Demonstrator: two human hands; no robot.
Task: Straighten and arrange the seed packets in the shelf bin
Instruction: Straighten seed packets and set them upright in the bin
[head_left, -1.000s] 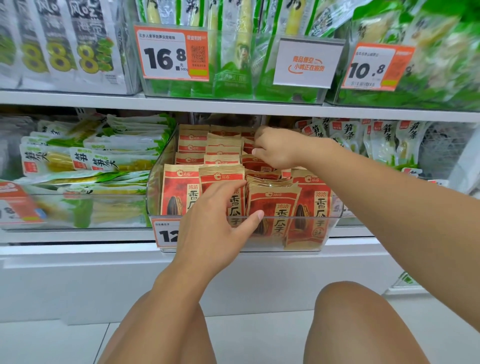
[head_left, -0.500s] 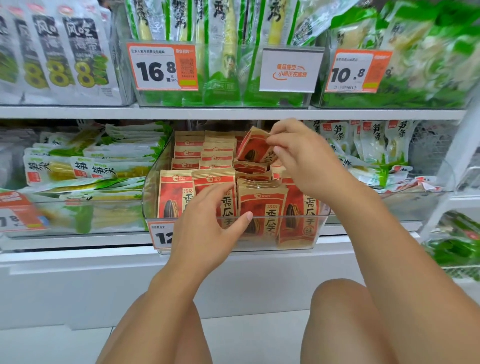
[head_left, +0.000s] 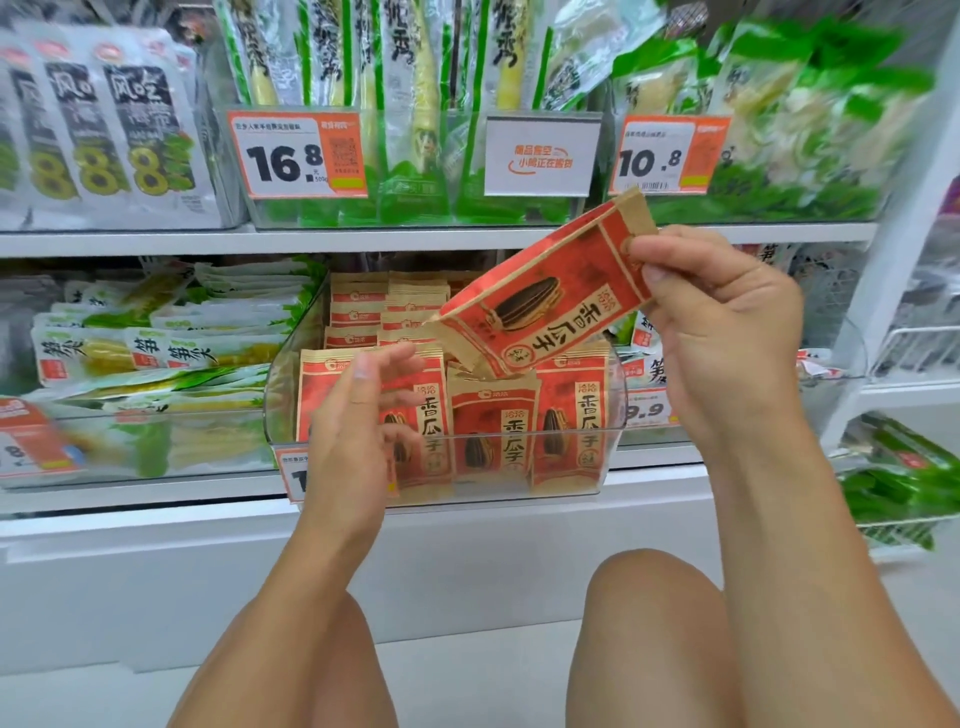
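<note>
A clear plastic shelf bin (head_left: 597, 467) on the lower shelf holds several red and tan sunflower seed packets (head_left: 493, 431) standing upright in rows. My right hand (head_left: 722, 322) pinches one seed packet (head_left: 545, 312) by its top corner and holds it tilted above the bin's right side. In front of the bin's left front packets hovers my left hand (head_left: 358, 415), fingers loosely bent and gripping nothing; whether it touches a packet I cannot tell.
Green and white bamboo shoot packs (head_left: 156, 338) fill the bin to the left. The upper shelf carries price tags 16.8 (head_left: 296, 156) and 10.8 (head_left: 670, 156) before green packs. My bare knees (head_left: 649, 597) are below the white shelf base (head_left: 156, 571).
My right hand has pulled one packet out of the back of the bin and lifted it up and to the right. My left hand has come off the front packets slightly.
</note>
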